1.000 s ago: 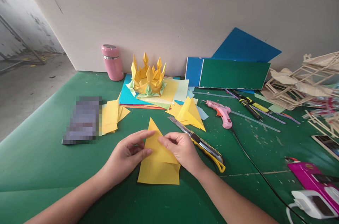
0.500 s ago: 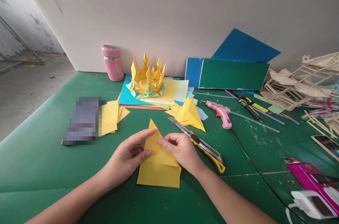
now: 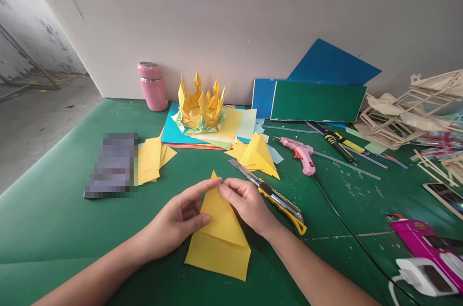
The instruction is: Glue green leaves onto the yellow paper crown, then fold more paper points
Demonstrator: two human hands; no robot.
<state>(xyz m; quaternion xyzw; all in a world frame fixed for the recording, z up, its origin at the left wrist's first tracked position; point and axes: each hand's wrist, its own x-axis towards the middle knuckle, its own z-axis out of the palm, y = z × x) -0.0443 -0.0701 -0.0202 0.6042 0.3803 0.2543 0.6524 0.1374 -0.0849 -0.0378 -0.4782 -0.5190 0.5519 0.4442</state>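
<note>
A sheet of yellow paper (image 3: 220,243), folded to a point at its far end, lies between my hands on the green table. My left hand (image 3: 183,214) is on its left side, thumb on the face and index finger reaching across near the tip; it grips the sheet. On the right edge close to the tip, my right hand (image 3: 249,204) pinches the paper between thumb and curled fingers. Just beyond my right hand lies a yellow utility knife (image 3: 280,200) with its blade out. Folded yellow paper pieces (image 3: 257,154) sit past the knife.
A yellow paper crown (image 3: 200,108) stands on coloured sheets at the back, beside a pink flask (image 3: 152,86). To the right lie a pink glue gun (image 3: 302,151) with a trailing cord, glue sticks and a wooden stick model (image 3: 390,122). Yellow paper rectangles (image 3: 150,159) lie left.
The yellow paper has shifted nearer to me and turned slightly, its tip now further right. My right hand's pinch has slid up closer to the tip, and the hands are closer together.
</note>
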